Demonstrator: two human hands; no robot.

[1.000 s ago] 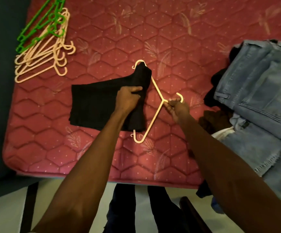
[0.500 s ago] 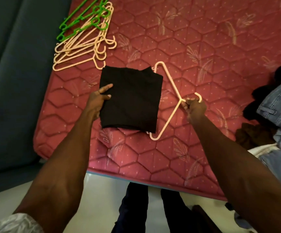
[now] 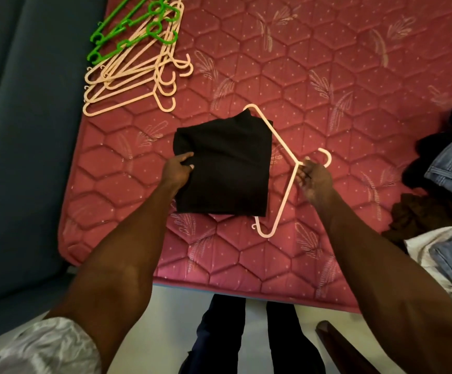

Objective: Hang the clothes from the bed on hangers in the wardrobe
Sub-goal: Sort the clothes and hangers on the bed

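Black garment (image 3: 223,168) folded over the bottom bar of a pale hanger (image 3: 281,143), lying flat on the red mattress (image 3: 327,63) close to its near edge. Hanger's long axis running away from the body and back; hook pointing off to the right of the garment. Right hand (image 3: 314,176) just right of the garment, fingers pinched round the hanger's neck below the hook. Left hand (image 3: 177,171) on the garment's left edge, thumb on top and fingers curled round the fold. Both hands already touching; lifting by the hook looks like the next need, with the left hand steadying the cloth so it does not slide off the bar.

Beyond the garment to the upper left, a heap of spare hangers (image 3: 138,60), pale and green, well apart. Far to its right, a pile of clothes (image 3: 446,201), jeans on top. Nothing lying between the garment and either hand. No wardrobe in view.
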